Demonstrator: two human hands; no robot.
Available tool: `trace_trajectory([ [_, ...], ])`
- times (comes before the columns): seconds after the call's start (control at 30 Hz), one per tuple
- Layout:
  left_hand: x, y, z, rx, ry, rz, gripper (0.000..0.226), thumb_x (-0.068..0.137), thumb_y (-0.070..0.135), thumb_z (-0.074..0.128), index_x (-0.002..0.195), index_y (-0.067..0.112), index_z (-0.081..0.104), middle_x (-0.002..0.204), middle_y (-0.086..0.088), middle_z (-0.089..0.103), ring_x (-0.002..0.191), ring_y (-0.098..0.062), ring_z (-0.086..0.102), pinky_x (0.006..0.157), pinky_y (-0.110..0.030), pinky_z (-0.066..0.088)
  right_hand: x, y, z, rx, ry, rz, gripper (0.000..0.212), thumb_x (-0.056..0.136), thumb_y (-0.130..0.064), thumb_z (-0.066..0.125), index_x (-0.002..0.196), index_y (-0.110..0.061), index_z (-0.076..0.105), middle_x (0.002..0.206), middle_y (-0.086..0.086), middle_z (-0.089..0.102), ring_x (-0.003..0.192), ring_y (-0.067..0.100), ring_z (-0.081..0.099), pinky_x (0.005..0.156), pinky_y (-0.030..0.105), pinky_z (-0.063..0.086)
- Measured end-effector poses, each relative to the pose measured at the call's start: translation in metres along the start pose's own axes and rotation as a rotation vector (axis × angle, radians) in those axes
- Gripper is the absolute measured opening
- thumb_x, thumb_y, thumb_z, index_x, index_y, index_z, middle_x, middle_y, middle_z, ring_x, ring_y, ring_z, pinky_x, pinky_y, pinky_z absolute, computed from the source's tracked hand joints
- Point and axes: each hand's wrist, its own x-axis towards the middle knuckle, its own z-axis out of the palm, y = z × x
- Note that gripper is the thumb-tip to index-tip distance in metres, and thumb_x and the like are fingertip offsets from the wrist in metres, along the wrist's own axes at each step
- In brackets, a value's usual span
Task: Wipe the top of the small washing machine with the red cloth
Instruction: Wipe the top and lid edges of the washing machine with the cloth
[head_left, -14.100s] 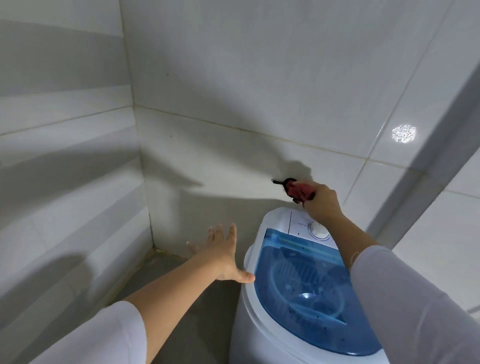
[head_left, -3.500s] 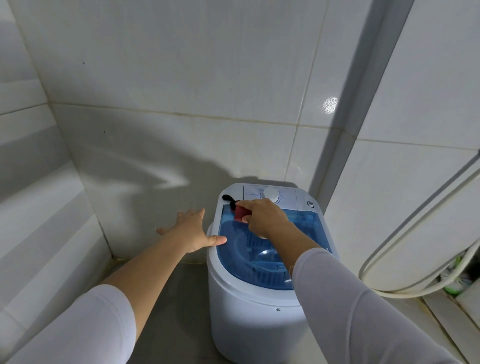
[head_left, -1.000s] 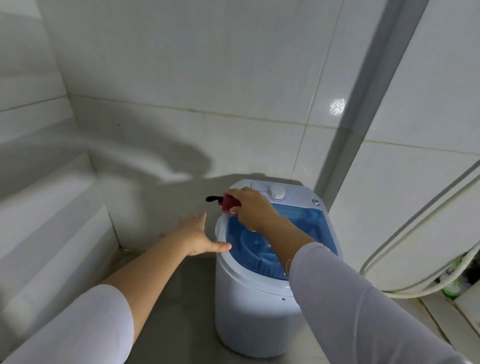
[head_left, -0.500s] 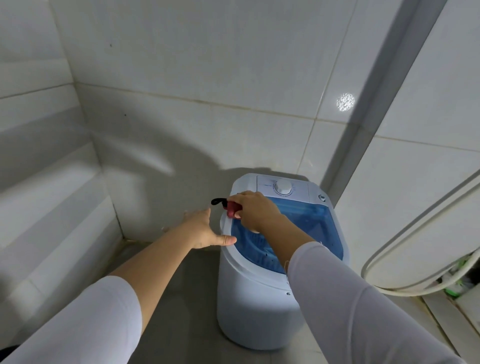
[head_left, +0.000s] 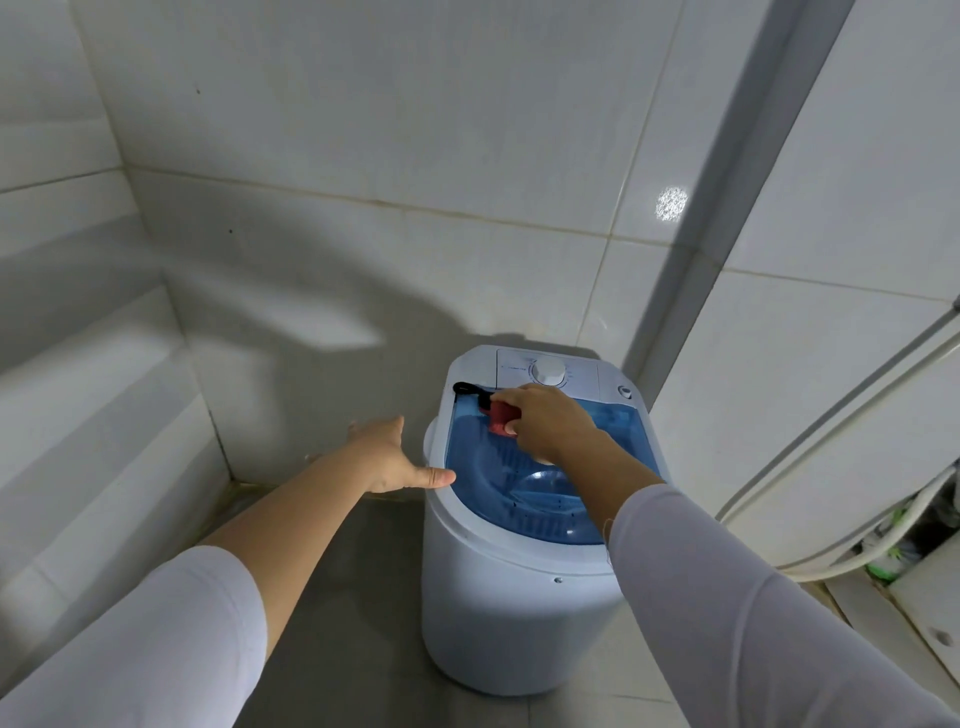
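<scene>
Wiping is under way on the small washing machine, which stands on the floor in a tiled corner. Right hand grips the red cloth bunched under curled fingers, pressing it on the far left part of the blue lid, with a black loop trailing from the cloth toward the white rim. Left hand is flat, fingers straight and together, thumb tip touching the machine's left rim, probably steadying it.

To do this step well, I would judge that flattening the cloth for more contact and working in overlapping strokes from the back of the lid to the near edge would serve best, then around the white rim. The control panel behind the lid has 1 raised dial; the cloth should go round it, not across. Open room lies to the left and front; the back wall is close, and hoses hang to the right, so strokes that way should stay short.
</scene>
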Motion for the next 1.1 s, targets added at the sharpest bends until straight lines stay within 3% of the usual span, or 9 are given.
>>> trace_trajectory([
  [0.37, -0.007, 0.005, -0.004, 0.035, -0.017, -0.018, 0.137, 0.045, 0.086, 0.060, 0.153, 0.018, 0.009, 0.161, -0.005, 0.014, 0.149, -0.029, 0.008, 0.117, -0.053, 0.021, -0.012, 0.033, -0.007, 0.038, 0.038, 0.096, 0.044, 0.091, -0.016, 0.054, 0.132, -0.032, 0.048, 0.128, 0.007, 0.056, 0.116, 0.028, 0.051, 0.092, 0.042, 0.046],
  [0.6, -0.011, 0.009, -0.006, 0.031, -0.013, -0.001, 0.127, 0.058, 0.078, 0.063, 0.154, 0.015, 0.009, 0.161, -0.006, 0.014, 0.148, -0.030, 0.013, 0.119, -0.045, 0.021, -0.024, 0.059, -0.011, 0.061, 0.049, 0.146, 0.043, 0.091, -0.017, 0.054, 0.132, -0.029, 0.049, 0.130, 0.009, 0.054, 0.116, 0.029, 0.051, 0.095, 0.039, 0.042],
  [1.1, -0.007, 0.009, -0.009, 0.076, -0.046, -0.015, 0.129, 0.057, 0.080, 0.063, 0.154, 0.016, 0.006, 0.162, -0.006, 0.011, 0.148, -0.029, 0.013, 0.119, -0.046, 0.021, -0.045, 0.099, -0.018, 0.123, 0.071, 0.251, 0.041, 0.092, -0.017, 0.053, 0.132, -0.026, 0.050, 0.131, 0.012, 0.055, 0.113, 0.031, 0.052, 0.093, 0.036, 0.042],
])
